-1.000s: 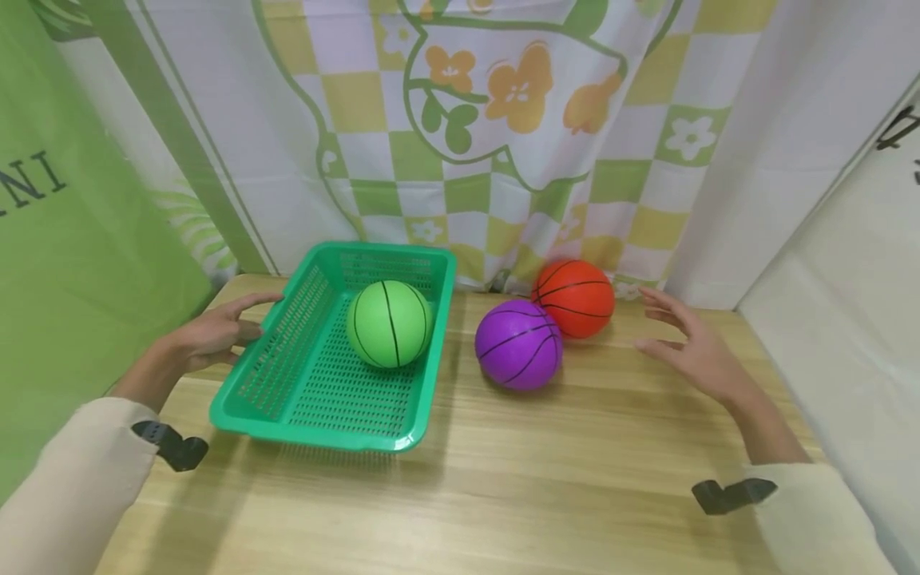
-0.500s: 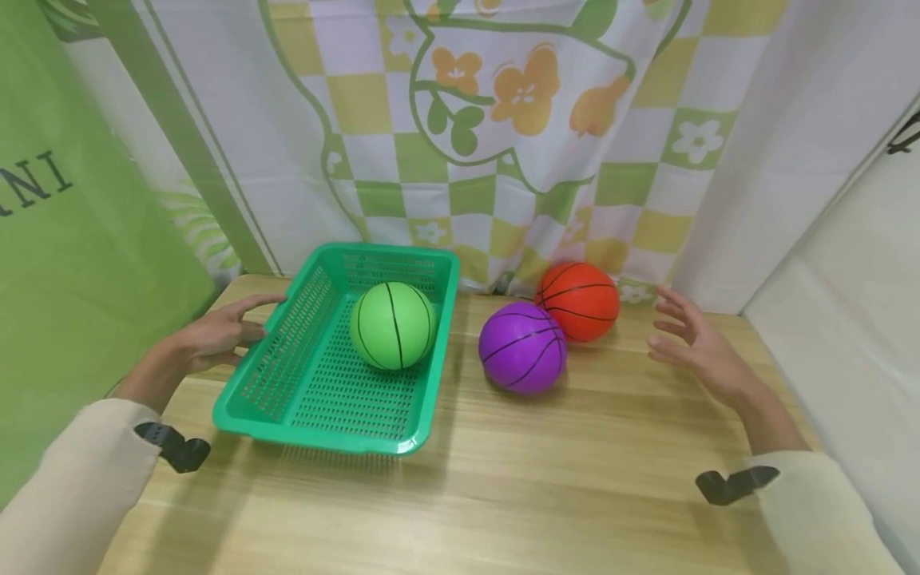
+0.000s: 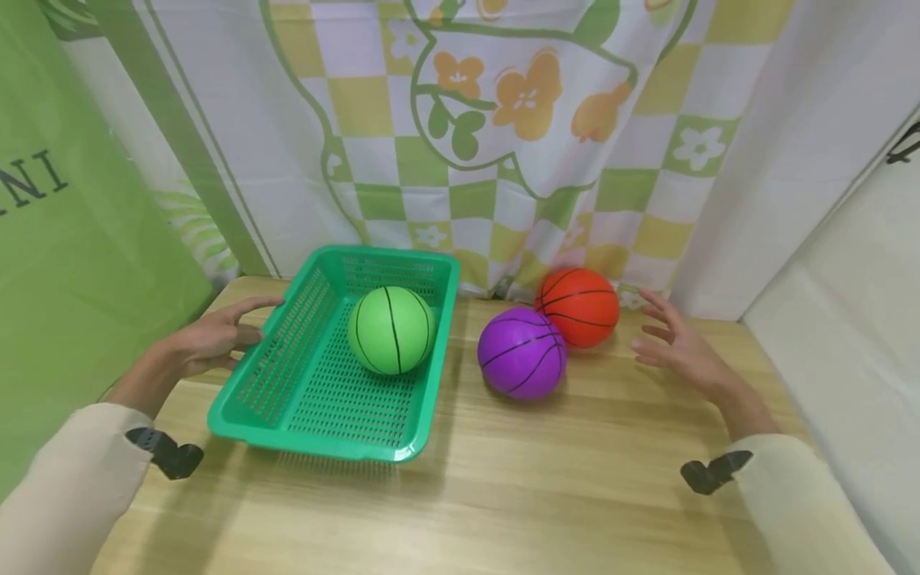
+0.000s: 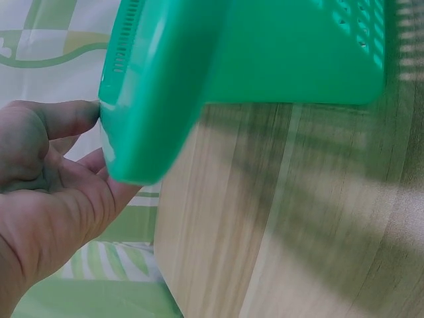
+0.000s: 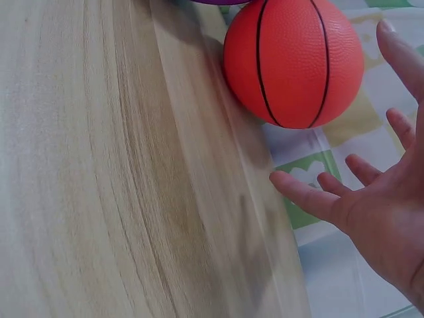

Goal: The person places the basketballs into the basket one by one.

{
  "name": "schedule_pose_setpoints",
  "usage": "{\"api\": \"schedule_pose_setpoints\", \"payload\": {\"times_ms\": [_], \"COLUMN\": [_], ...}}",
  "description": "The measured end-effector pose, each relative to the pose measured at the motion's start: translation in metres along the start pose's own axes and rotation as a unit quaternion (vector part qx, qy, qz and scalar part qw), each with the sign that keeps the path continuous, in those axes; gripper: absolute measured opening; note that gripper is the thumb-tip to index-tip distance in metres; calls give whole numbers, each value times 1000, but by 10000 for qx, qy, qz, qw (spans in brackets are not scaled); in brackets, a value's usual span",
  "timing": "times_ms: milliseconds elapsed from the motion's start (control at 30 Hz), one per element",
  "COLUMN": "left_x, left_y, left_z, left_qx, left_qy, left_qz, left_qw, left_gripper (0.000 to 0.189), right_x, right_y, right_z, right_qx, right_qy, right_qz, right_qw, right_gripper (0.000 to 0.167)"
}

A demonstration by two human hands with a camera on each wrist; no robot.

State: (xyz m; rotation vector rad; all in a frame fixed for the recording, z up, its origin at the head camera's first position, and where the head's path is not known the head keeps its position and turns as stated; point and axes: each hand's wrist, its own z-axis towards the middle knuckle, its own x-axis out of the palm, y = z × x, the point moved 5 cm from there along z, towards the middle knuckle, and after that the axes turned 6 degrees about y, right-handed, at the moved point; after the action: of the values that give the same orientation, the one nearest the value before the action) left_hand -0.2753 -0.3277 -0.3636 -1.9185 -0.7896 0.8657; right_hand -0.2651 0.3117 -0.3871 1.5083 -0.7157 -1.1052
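In the head view my left hand (image 3: 216,339) holds the left rim of a green plastic basket (image 3: 244,399). In the left wrist view the thumb (image 4: 76,119) meets the rim's edge, and the other fingers go partly out of sight behind it. Inside the basket, toward its right side, lies a light green ball (image 3: 391,330) with black lines. My right hand (image 3: 683,351) hovers to the right of a red ball (image 3: 577,308), fingers spread and holding nothing. A gap shows between fingers and ball in the right wrist view. A purple ball (image 3: 522,354) sits against the red one's front left.
Everything stands on a pale wood-grain table (image 3: 546,495). A checked curtain (image 3: 474,160) hangs along the back edge, right behind the red ball and the basket. Green cloth (image 3: 79,263) is at the left and a white panel (image 3: 855,279) at the right.
The right hand drew slightly away to the right, then came back a little toward the red ball. The left hand keeps its place at the basket rim; the balls stay put.
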Motion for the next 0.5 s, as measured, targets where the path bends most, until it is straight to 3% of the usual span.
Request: {"api": "schedule_pose_setpoints", "payload": {"times_ms": [500], "left_x": [-2], "left_y": [3], "left_z": [1], "left_qx": [-27], "left_qy": [-28], "left_qz": [-58], "left_qw": [10000], "left_gripper": [72], "right_x": [4], "right_y": [-10], "right_z": [18], "right_qx": [262], "right_qy": [279], "right_qz": [490], "right_qw": [9981], "right_gripper": [87]}}
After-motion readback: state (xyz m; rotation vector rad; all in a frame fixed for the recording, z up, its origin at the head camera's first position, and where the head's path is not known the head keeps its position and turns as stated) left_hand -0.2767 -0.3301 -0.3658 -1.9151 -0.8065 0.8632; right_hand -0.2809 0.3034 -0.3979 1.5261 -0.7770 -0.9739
